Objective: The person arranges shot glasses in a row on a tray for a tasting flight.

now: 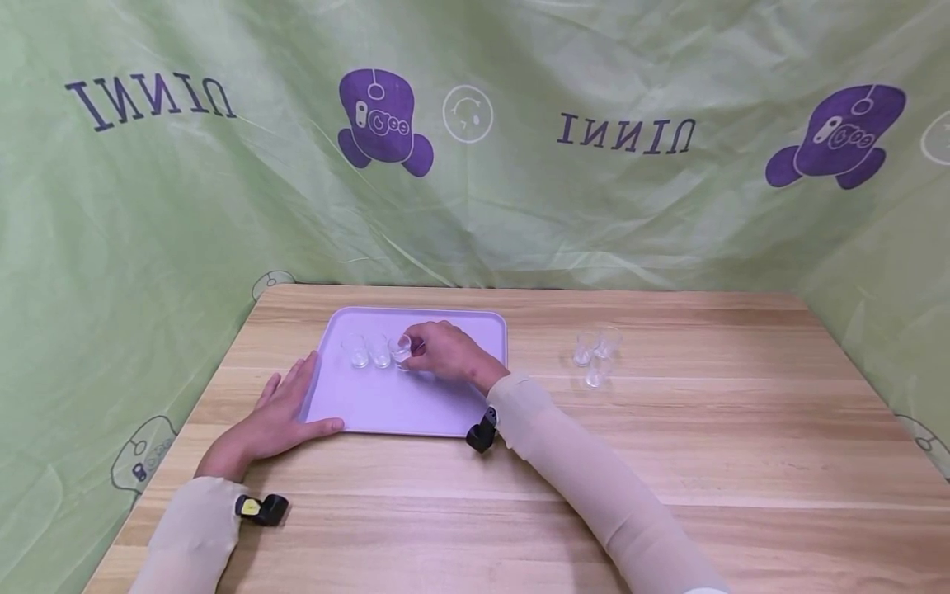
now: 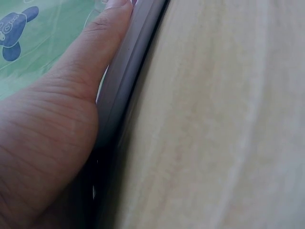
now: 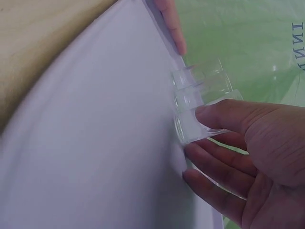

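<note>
A small clear shot glass [image 1: 399,355] stands on the lilac tray [image 1: 386,408], pinched between the thumb and fingers of my right hand [image 1: 449,351]. Two like glasses, one in the middle [image 1: 379,355] and one at the left [image 1: 358,355], line up beside it. The right wrist view shows the held glass [image 3: 188,126] at the near end of this row, with the thumb on its side. My left hand [image 1: 285,417] lies at the tray's near left corner, fingers along the left rim and thumb at the front edge. In the left wrist view its thumb [image 2: 90,57] touches the tray's rim [image 2: 126,71].
Three more shot glasses [image 1: 594,359] stand in a close cluster on the wooden table [image 1: 668,462], right of the tray. A green printed cloth [image 1: 519,214] hangs behind the table and on both sides. Each wrist carries a small black camera.
</note>
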`<state>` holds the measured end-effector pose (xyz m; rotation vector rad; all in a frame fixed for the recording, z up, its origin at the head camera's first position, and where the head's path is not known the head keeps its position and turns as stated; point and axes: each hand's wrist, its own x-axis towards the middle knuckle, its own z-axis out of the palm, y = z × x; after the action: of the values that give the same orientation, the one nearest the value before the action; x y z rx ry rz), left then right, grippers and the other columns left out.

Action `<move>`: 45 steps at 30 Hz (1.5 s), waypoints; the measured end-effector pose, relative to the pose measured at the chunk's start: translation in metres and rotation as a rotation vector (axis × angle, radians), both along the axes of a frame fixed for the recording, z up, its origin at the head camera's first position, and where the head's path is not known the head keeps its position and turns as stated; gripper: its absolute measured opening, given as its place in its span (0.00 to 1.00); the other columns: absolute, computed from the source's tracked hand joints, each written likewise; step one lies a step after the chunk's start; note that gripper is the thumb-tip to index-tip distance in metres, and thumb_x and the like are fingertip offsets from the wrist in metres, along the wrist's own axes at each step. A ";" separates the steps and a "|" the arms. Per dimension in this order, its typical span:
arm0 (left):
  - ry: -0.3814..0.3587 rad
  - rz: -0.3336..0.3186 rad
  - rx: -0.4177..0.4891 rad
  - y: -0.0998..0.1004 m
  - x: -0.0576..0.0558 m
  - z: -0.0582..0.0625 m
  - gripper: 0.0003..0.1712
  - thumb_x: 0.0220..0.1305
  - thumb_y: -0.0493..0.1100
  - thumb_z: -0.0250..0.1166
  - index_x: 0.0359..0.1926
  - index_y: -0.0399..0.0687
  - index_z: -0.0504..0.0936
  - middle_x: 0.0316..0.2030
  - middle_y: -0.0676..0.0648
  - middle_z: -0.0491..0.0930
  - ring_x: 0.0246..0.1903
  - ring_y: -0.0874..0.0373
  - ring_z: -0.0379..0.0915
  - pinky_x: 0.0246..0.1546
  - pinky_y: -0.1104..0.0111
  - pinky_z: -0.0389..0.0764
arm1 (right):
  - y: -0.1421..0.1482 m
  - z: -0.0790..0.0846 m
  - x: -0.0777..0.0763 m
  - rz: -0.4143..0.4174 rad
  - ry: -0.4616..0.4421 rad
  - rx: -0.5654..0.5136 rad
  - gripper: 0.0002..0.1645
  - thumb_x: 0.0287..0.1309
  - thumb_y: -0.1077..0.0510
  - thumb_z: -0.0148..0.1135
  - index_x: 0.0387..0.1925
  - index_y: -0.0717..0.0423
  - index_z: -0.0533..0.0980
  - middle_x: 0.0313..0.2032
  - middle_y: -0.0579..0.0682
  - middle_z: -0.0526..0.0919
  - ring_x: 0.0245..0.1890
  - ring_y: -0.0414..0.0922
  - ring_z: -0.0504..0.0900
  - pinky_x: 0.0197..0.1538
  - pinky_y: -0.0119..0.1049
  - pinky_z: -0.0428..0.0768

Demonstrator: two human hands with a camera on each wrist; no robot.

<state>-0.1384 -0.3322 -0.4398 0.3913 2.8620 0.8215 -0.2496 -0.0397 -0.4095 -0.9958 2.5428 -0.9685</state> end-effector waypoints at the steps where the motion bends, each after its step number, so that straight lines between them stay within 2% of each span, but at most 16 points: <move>1: 0.000 0.000 0.000 0.000 0.000 0.000 0.70 0.62 0.62 0.72 0.80 0.32 0.34 0.78 0.27 0.39 0.78 0.32 0.31 0.73 0.41 0.26 | 0.000 0.000 0.000 -0.003 0.000 0.005 0.12 0.64 0.58 0.73 0.48 0.55 0.83 0.40 0.46 0.87 0.38 0.36 0.82 0.46 0.29 0.77; 15: 0.002 0.004 0.004 0.001 0.001 0.002 0.70 0.62 0.62 0.72 0.80 0.32 0.34 0.78 0.26 0.40 0.77 0.32 0.32 0.73 0.40 0.27 | 0.000 -0.001 0.001 -0.004 0.009 0.012 0.12 0.64 0.58 0.72 0.48 0.54 0.83 0.40 0.45 0.87 0.39 0.37 0.82 0.48 0.30 0.77; 23: 0.005 0.003 0.002 0.001 0.001 -0.001 0.70 0.62 0.62 0.72 0.80 0.32 0.34 0.78 0.27 0.40 0.78 0.32 0.32 0.73 0.41 0.27 | 0.004 0.000 0.002 -0.014 -0.073 -0.007 0.26 0.65 0.59 0.71 0.62 0.60 0.77 0.48 0.51 0.87 0.47 0.40 0.84 0.53 0.30 0.79; 28: 0.011 0.000 0.004 0.000 0.001 -0.002 0.69 0.62 0.61 0.72 0.80 0.32 0.35 0.78 0.26 0.40 0.77 0.32 0.33 0.73 0.40 0.28 | 0.010 0.006 0.004 -0.010 -0.100 -0.004 0.29 0.65 0.56 0.71 0.65 0.60 0.75 0.52 0.52 0.85 0.51 0.41 0.83 0.56 0.32 0.78; 36: 0.015 -0.001 0.007 0.000 0.001 -0.001 0.69 0.62 0.61 0.72 0.80 0.31 0.35 0.78 0.26 0.40 0.77 0.31 0.33 0.73 0.41 0.27 | 0.028 0.017 0.008 -0.010 -0.055 -0.017 0.29 0.66 0.55 0.71 0.64 0.61 0.75 0.56 0.53 0.84 0.51 0.45 0.85 0.56 0.34 0.79; 41: 0.013 0.002 0.000 -0.001 0.001 -0.003 0.70 0.62 0.62 0.71 0.80 0.32 0.34 0.78 0.26 0.39 0.77 0.32 0.32 0.73 0.42 0.26 | 0.044 0.026 0.012 -0.023 -0.023 -0.045 0.28 0.67 0.55 0.69 0.64 0.61 0.75 0.59 0.54 0.82 0.55 0.49 0.83 0.57 0.39 0.79; 45: 0.008 0.003 -0.005 -0.002 0.002 -0.004 0.70 0.62 0.63 0.71 0.80 0.32 0.33 0.79 0.27 0.38 0.77 0.32 0.32 0.73 0.43 0.25 | 0.061 0.034 0.016 -0.037 0.024 -0.038 0.29 0.68 0.52 0.68 0.66 0.60 0.75 0.60 0.53 0.81 0.57 0.49 0.82 0.59 0.41 0.79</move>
<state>-0.1365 -0.3337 -0.4435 0.3903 2.8718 0.8152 -0.2336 0.0211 -0.3751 -0.9790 2.5801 -1.0249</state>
